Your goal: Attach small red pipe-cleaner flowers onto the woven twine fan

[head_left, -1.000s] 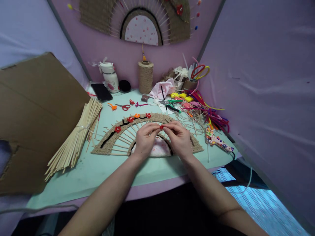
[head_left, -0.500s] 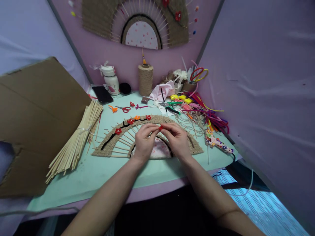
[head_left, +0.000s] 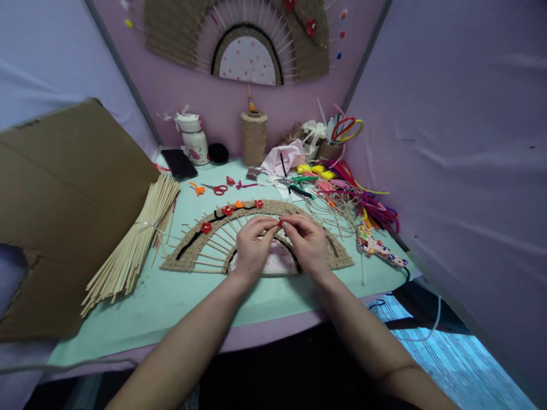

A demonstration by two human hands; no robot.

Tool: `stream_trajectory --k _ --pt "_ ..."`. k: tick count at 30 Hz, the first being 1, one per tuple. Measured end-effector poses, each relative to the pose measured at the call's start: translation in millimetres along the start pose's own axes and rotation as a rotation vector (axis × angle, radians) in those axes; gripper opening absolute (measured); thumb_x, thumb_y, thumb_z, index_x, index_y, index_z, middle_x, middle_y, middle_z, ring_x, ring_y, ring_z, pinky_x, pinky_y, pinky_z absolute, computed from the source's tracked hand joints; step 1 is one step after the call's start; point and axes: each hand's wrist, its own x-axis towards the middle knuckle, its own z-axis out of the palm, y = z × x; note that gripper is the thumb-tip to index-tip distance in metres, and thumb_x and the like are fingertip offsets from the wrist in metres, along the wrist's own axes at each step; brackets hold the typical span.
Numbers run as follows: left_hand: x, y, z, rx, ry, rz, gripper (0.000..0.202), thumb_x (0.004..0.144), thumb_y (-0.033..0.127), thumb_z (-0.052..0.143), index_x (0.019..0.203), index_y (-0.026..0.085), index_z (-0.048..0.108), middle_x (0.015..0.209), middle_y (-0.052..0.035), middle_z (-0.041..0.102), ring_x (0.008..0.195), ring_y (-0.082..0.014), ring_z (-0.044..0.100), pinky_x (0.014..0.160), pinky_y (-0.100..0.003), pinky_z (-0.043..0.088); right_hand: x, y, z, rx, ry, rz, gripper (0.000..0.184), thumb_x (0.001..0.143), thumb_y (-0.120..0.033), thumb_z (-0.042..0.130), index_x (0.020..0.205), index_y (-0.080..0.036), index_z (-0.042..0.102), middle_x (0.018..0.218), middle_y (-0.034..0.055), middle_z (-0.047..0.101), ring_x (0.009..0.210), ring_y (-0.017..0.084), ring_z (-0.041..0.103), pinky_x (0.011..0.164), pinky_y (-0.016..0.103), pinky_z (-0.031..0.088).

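Barely anything changing since a second ago: left hand [head_left: 255,247] and right hand [head_left: 306,242] are still pinching small red piece [head_left: 280,224] over the woven fan [head_left: 194,251], so fingerwork is continuing, nothing being released.

L/R fingers [head_left: 265,221] pinch small red pc [head_left: 280,224].

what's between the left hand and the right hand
In the head view, a small red piece, its shape unclear, is between the left hand and right hand, at their fingers. Lower down, the spotted panel of the woven fan shows between them.
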Motion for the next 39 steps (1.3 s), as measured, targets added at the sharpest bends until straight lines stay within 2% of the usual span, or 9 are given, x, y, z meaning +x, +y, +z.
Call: stream_trajectory --k 4,8,13,19,23,28,36,39 --pt "2 -3 -0.7 0.016 0.03 -0.016 0.005 0.079 0.024 0.071 0.078 0.021 0.075 0.083 -0.0036 0.072 0.083 -0.0167 0.066 0.081 -0.031 0.051 1 0 -3 -0.037 0.03 -0.053 0.019 0.085 -0.028 0.065 0.103 -0.022 0.068 0.095 0.0035 0.065 0.085 0.016 0.061 0.078 0.031 0.051" --pt "3 -4 -0.9 0.041 0.051 0.048 0.005 0.079 0.023 0.07 0.079 0.02 0.074 0.082 -0.0035 0.072 0.082 -0.0159 0.066 0.08 -0.031 0.052 3 -8 -6 -0.265 0.02 -0.211 0.007 0.086 -0.025 0.064 0.092 -0.022 0.067 0.092 0.0031 0.059 0.077 0.014 0.056 0.071 0.029 0.049" --pt "2 -5 -0.9 0.096 0.051 0.113 0.005 0.079 0.019 0.07 0.078 0.02 0.074 0.081 -0.0031 0.071 0.08 -0.0157 0.066 0.078 -0.031 0.052 5 -13 -6 -0.323 -0.061 -0.251 0.006 0.089 -0.023 0.06 0.088 -0.022 0.065 0.087 0.003 0.059 0.075 0.015 0.055 0.068 0.031 0.047" --pt "2 -4 -1.5 0.087 0.046 0.045 0.004 0.077 0.018 0.071 0.073 0.019 0.072 0.078 -0.0027 0.071 0.077 -0.0151 0.066 0.074 -0.029 0.052 6 -15 -6 -0.342 -0.106 -0.18 0.01 0.09 -0.023 0.056 0.084 -0.02 0.063 0.086 0.0031 0.06 0.076 0.015 0.056 0.066 0.028 0.045" --pt "2 -4 -1.1 0.076 0.041 0.02 0.006 0.077 0.018 0.071 0.071 0.018 0.072 0.077 -0.0026 0.07 0.078 -0.015 0.066 0.075 -0.028 0.052 7 -15 -6 -0.323 -0.088 -0.128 0.009 0.086 -0.026 0.062 0.081 -0.019 0.065 0.084 0.0027 0.061 0.071 0.014 0.055 0.063 0.028 0.045" --pt "2 -2 -0.9 0.068 0.067 0.058 0.005 0.077 0.018 0.072 0.072 0.018 0.071 0.077 -0.0027 0.07 0.078 -0.0154 0.066 0.076 -0.03 0.052 5 -14 -2 -0.22 -0.034 -0.03 0.012 0.083 -0.028 0.064 0.077 -0.019 0.067 0.079 0.0028 0.064 0.074 0.016 0.059 0.067 0.028 0.047" --pt "1 -4 -1.4 0.102 0.073 0.16 0.006 0.079 0.018 0.071 0.073 0.019 0.071 0.078 -0.0027 0.07 0.078 -0.015 0.066 0.076 -0.031 0.052 3 -11 5 -0.001 0.012 0.254 0.018 0.075 -0.034 0.068 0.082 -0.017 0.067 0.075 0.0015 0.067 0.065 0.014 0.059 0.064 0.027 0.047" --pt "0 -6 -1.3 0.115 0.073 0.184 0.005 0.079 0.018 0.071 0.074 0.019 0.071 0.079 -0.0026 0.071 0.079 -0.0152 0.066 0.077 -0.031 0.053 2 -10 5 0.041 0.003 0.272 0.019 0.073 -0.034 0.068 0.082 -0.017 0.066 0.073 0.001 0.067 0.065 0.014 0.058 0.064 0.027 0.047"
